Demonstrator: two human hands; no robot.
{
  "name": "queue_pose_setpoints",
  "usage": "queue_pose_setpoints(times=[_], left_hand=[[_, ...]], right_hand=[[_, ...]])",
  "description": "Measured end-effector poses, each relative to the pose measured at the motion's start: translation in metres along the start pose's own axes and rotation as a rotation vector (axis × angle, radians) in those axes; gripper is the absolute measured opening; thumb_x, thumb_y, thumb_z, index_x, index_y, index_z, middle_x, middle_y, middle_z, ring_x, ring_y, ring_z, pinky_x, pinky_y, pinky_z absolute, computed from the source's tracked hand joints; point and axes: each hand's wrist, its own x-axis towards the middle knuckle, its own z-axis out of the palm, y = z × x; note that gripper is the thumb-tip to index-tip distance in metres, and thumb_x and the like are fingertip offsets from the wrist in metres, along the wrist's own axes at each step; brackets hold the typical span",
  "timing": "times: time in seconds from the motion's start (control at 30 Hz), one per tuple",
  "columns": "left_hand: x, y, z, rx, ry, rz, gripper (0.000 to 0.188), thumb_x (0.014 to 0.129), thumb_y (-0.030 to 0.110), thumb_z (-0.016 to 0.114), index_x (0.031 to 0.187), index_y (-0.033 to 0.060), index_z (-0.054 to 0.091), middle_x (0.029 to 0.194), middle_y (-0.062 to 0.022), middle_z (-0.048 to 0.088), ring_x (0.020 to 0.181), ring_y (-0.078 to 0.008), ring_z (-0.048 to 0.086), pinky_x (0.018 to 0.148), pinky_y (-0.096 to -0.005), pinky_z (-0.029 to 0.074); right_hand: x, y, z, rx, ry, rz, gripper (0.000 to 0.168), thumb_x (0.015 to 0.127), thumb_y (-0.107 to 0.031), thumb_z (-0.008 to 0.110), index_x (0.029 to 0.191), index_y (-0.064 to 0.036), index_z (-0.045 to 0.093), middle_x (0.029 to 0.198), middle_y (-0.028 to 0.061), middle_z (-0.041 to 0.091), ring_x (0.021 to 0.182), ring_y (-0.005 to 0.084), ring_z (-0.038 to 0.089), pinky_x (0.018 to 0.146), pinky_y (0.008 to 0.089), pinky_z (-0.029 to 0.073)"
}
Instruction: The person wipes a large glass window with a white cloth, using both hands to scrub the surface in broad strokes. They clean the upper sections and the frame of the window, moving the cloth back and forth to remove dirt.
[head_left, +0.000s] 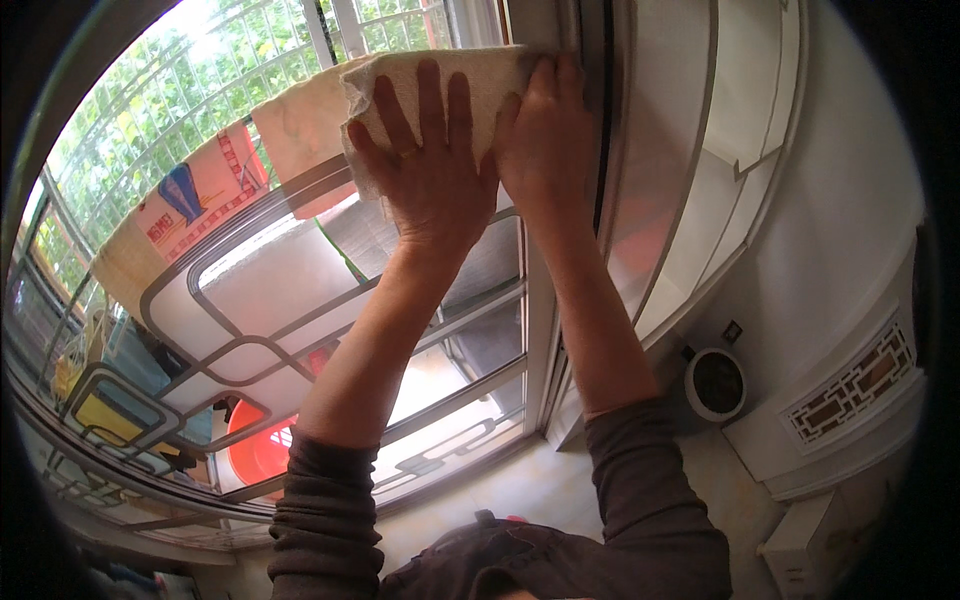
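My left hand (442, 172) lies flat with its fingers spread on a pale, frayed-edged cloth (412, 66). The cloth is held up against the pane of a glass door (255, 296) with grey decorative strips. At the cloth's right end, close to the dark door frame (604, 97), my right hand (546, 142) has its fingers bent over the cloth and grips it. The two hands are side by side, almost touching at the thumbs. Both arms reach upward, and part of the cloth is hidden beneath the hands.
Beyond the glass hang several towels (199, 195), with a red basin (251, 442) lower down and window bars (225, 90) behind. To the right are a white-rimmed round container (715, 384), a white lattice panel (851, 382) and a white box-like unit (806, 536) above a pale floor (480, 476).
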Motion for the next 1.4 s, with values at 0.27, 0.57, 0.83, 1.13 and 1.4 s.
queue_pose_setpoints(times=[0.27, 0.57, 0.83, 1.13, 1.4], left_hand=[[-0.014, 0.003, -0.005, -0.005, -0.066, -0.025, 0.067, 0.077, 0.038, 0.056, 0.136, 0.0109, 0.038, 0.147, -0.0137, 0.022, 0.135, -0.0446, 0.012, 0.099, -0.0688, 0.005], [-0.027, 0.001, -0.007, 0.000, -0.092, -0.030, 0.071, 0.077, 0.042, 0.058, 0.137, 0.0108, 0.036, 0.148, -0.0117, 0.021, 0.134, -0.0440, 0.011, 0.099, -0.0686, 0.003], [-0.051, -0.005, -0.010, -0.039, -0.203, -0.031, 0.071, 0.079, 0.042, 0.057, 0.140, 0.0149, 0.033, 0.148, -0.0111, 0.020, 0.134, -0.0453, 0.009, 0.100, -0.0673, 0.000], [-0.063, -0.029, -0.017, -0.016, -0.112, -0.019, 0.068, 0.076, 0.040, 0.058, 0.137, 0.0158, 0.039, 0.148, -0.0099, 0.022, 0.135, -0.0435, 0.011, 0.101, -0.0672, -0.002], [-0.074, -0.056, -0.032, 0.016, -0.093, -0.018, 0.066, 0.077, 0.039, 0.057, 0.136, 0.0141, 0.039, 0.148, -0.0117, 0.022, 0.134, -0.0449, 0.010, 0.100, -0.0682, -0.002]], right_hand=[[-0.018, 0.024, 0.028, 0.101, 0.043, -0.154, 0.061, 0.085, -0.027, 0.046, 0.133, 0.007, 0.030, 0.139, 0.0285, 0.026, 0.129, 0.0461, 0.022, 0.107, 0.0515, 0.018], [-0.038, 0.040, 0.040, 0.149, 0.056, -0.177, 0.060, 0.089, -0.032, 0.043, 0.136, 0.002, 0.029, 0.142, 0.0262, 0.024, 0.129, 0.0462, 0.024, 0.105, 0.0546, 0.021], [-0.073, 0.033, 0.041, -0.055, -0.003, -0.117, 0.060, 0.090, -0.042, 0.033, 0.139, -0.008, 0.029, 0.144, 0.0248, 0.022, 0.130, 0.0479, 0.022, 0.101, 0.0601, 0.019], [-0.087, 0.007, 0.045, -0.061, -0.021, -0.127, 0.059, 0.095, -0.049, 0.021, 0.141, -0.014, 0.028, 0.147, 0.0216, 0.014, 0.133, 0.0452, 0.016, 0.103, 0.0603, 0.014], [-0.097, -0.022, 0.052, 0.061, -0.043, -0.133, 0.060, 0.094, -0.051, 0.020, 0.143, -0.015, 0.022, 0.149, 0.0209, 0.009, 0.136, 0.0431, 0.008, 0.104, 0.0623, 0.009]])
